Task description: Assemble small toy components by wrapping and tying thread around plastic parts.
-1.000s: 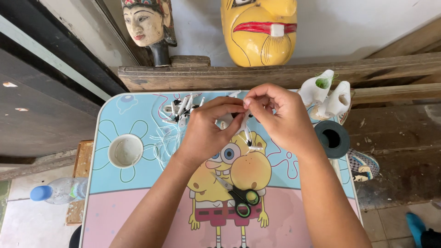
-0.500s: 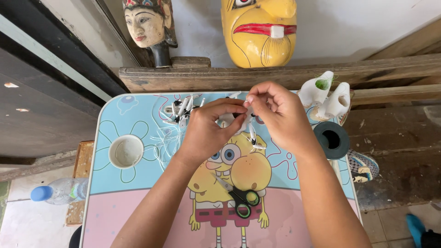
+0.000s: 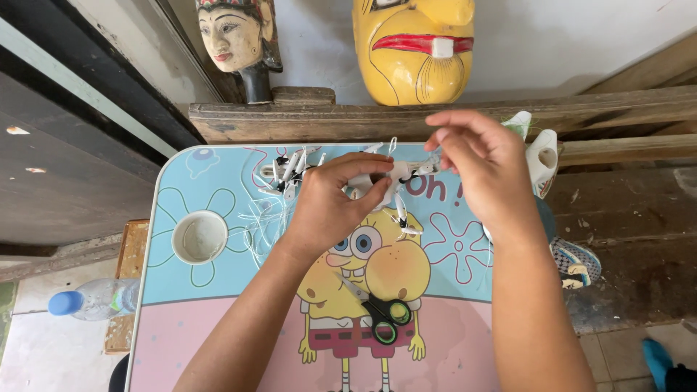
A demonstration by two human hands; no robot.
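My left hand [image 3: 327,207] grips a small white figure with black marks [image 3: 396,176] just above the cartoon-printed table top [image 3: 218,327]. My right hand [image 3: 483,170] is raised a little to the right of it. Its fingertips are pinched at the figure's right end, apparently on a thin clear thread [image 3: 393,146] that loops up there. More small white pieces with black tips [image 3: 290,170] lie in a heap at the table's far edge, left of my left hand. Loose clear strands [image 3: 261,218] lie on the table beside my left wrist.
Black-and-green scissors [image 3: 385,316] lie between my forearms. A white cup [image 3: 200,236] stands at the left. A plastic bottle with a blue cap [image 3: 87,299] lies off the table's left side. White vessels [image 3: 543,156] stand behind my right hand. Two carved masks [image 3: 414,47] rest on the wooden ledge.
My hands have drawn apart: the right hand moved to the right and slightly up, while the left hand stayed holding the white figure.
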